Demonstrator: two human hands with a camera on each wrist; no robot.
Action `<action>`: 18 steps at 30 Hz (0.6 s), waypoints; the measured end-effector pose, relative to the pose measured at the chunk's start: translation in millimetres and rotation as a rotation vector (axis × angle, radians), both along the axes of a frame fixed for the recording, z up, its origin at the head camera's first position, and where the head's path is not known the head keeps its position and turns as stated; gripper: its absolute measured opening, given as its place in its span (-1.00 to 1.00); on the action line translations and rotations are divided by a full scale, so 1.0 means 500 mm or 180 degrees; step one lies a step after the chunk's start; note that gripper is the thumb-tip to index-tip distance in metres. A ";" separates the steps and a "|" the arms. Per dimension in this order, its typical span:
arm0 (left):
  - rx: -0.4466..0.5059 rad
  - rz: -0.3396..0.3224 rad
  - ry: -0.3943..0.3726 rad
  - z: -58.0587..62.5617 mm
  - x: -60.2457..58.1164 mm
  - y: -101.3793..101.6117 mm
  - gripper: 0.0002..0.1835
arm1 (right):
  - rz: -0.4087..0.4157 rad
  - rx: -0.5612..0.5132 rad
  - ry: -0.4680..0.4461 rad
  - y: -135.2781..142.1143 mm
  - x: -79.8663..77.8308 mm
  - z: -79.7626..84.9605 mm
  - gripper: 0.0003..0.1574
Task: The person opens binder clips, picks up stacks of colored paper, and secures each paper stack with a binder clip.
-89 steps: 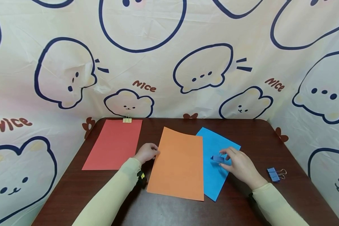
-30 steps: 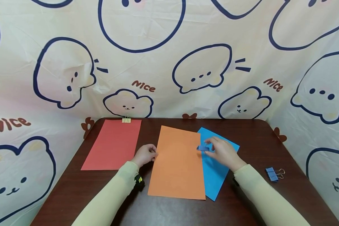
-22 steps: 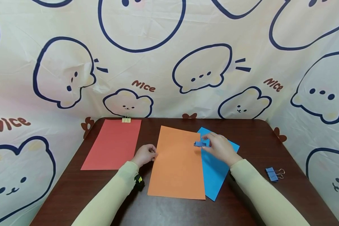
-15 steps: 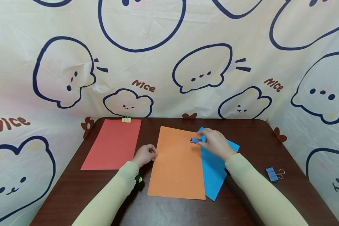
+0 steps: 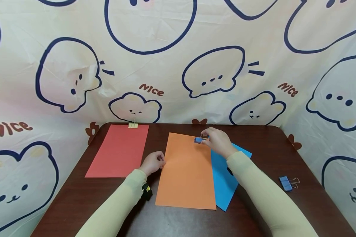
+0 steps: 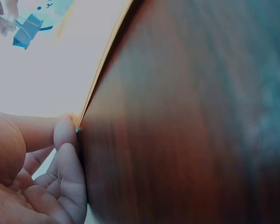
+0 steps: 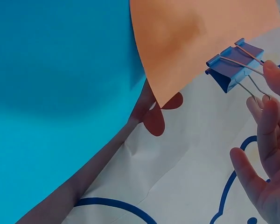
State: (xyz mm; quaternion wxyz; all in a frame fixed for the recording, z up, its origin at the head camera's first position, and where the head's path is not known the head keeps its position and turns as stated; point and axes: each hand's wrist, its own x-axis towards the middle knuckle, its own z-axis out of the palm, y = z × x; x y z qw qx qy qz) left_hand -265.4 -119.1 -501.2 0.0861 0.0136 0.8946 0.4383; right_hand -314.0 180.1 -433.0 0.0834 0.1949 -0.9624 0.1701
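My left hand pinches the left edge of an orange sheet of paper between thumb and fingertips. In the left wrist view the sheet's edge runs up from the thumb, raised off the table. My right hand holds a blue binder clip by its wire handles, thumb on one and fingers on the other. In the right wrist view this clip has its mouth turned toward the far edge of the orange sheet. Beneath the right forearm lies a blue sheet, partly covered by the orange one.
A red sheet lies at the left of the brown table, with a yellow binder clip on its far edge. Another blue binder clip lies at the right. A patterned cloth stands behind the table.
The right hand has carried the blue binder clip left and away from me, from above the blue sheet to the orange sheet's far edge. The left hand keeps its pinch.
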 end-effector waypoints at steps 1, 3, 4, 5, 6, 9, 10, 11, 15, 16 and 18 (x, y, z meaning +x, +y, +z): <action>-0.0014 -0.0003 0.0012 0.000 0.000 0.001 -0.84 | -0.0009 0.0012 -0.0002 -0.003 -0.005 0.002 -0.53; -0.0045 -0.0010 0.0032 0.000 0.000 0.002 -0.84 | -0.0018 0.0018 -0.0011 -0.010 -0.013 0.005 -0.54; -0.0045 -0.0010 0.0033 0.000 0.000 0.003 -0.84 | -0.0023 0.0030 -0.0009 -0.013 -0.018 0.006 -0.54; -0.0048 -0.0010 0.0037 0.000 0.000 0.003 -0.83 | -0.0025 0.0037 -0.0013 -0.016 -0.023 0.006 -0.54; -0.0045 -0.0013 0.0040 0.000 0.000 0.003 -0.83 | -0.0029 0.0042 -0.0016 -0.019 -0.028 0.007 -0.54; -0.0070 -0.0003 0.0059 -0.002 -0.002 0.003 -0.81 | -0.0033 0.0054 -0.0037 -0.028 -0.040 0.006 -0.55; -0.0072 -0.0003 0.0056 -0.002 -0.002 0.003 -0.80 | -0.0028 0.0061 -0.0039 -0.030 -0.044 0.005 -0.56; -0.0078 -0.0005 0.0060 -0.003 -0.002 0.003 -0.80 | -0.0030 0.0068 -0.0060 -0.033 -0.048 0.005 -0.56; -0.0081 -0.0032 0.0038 -0.001 0.000 0.002 -0.79 | -0.0040 0.0082 -0.0130 -0.040 -0.058 0.003 -0.57; -0.0088 -0.0039 0.0042 -0.001 0.000 0.001 -0.79 | -0.0047 0.0087 -0.0142 -0.041 -0.060 0.004 -0.58; -0.0098 -0.0040 0.0036 0.000 0.000 0.001 -0.78 | -0.0059 0.0102 -0.0165 -0.044 -0.064 0.006 -0.57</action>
